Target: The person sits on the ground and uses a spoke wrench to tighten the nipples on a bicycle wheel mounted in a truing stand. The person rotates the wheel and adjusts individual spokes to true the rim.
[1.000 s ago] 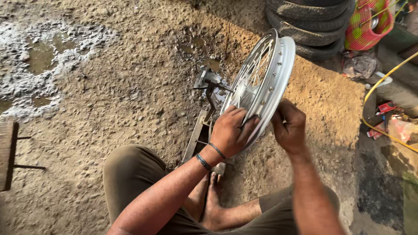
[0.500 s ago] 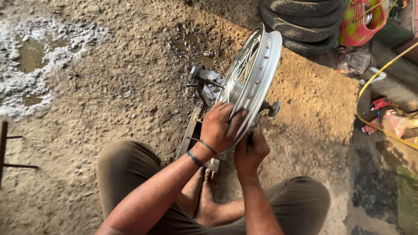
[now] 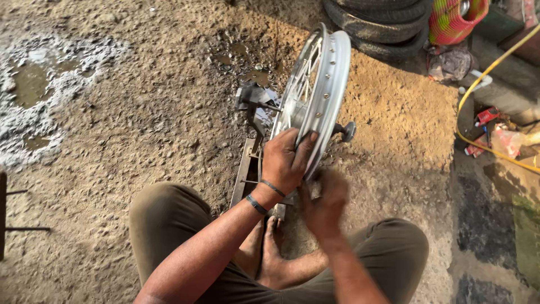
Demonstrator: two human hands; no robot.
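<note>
Wheel rim (image 3: 320,84), silver and spoked, stands upright on edge in a metal stand (image 3: 250,163) on the sandy ground, just in front of the seated person's knees. The left hand (image 3: 287,160) is closed around the rim's lower edge, fingers curled over the metal, while the right hand (image 3: 323,200) sits just below the rim, blurred, so I cannot tell whether it grips anything. Stacked black tyres (image 3: 382,28) lie behind the wheel, a yellow hose (image 3: 478,84) curves along the right side, and a puddle (image 3: 31,84) lies well apart at left.
</note>
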